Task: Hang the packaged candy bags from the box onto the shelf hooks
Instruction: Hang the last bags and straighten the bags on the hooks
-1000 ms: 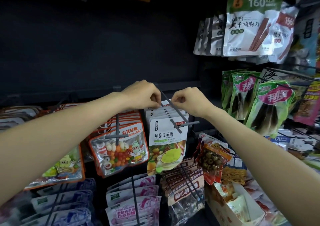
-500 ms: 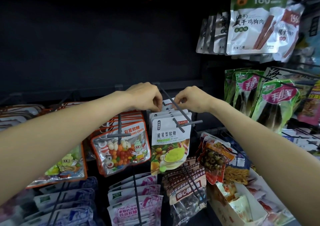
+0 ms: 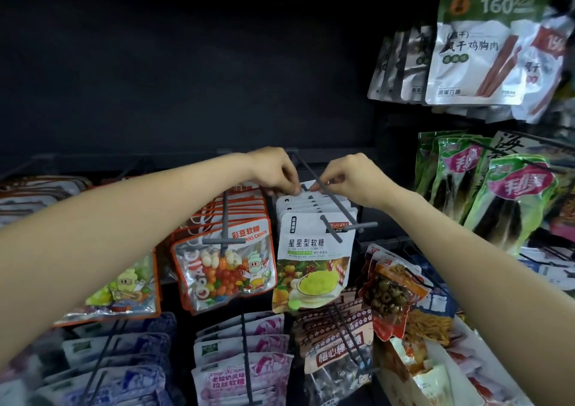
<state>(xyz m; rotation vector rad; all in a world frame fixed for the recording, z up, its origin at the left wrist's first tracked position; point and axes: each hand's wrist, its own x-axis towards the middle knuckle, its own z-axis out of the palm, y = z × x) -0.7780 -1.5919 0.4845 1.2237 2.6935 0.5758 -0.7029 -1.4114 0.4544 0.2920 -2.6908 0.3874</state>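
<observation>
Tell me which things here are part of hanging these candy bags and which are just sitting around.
In the job:
- left hand and right hand, both pinching the rearmost white candy bag
- the hook it hangs on
- the row of white star-gummy bags
- the open box

Just there:
- jelly bean bags
- green snack packs
- dried chicken packs

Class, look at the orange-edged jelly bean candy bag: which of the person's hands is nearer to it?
Left. The left hand is just above and right of the jelly bean bag; the right hand is farther right, beyond the star gummy bags.
</observation>
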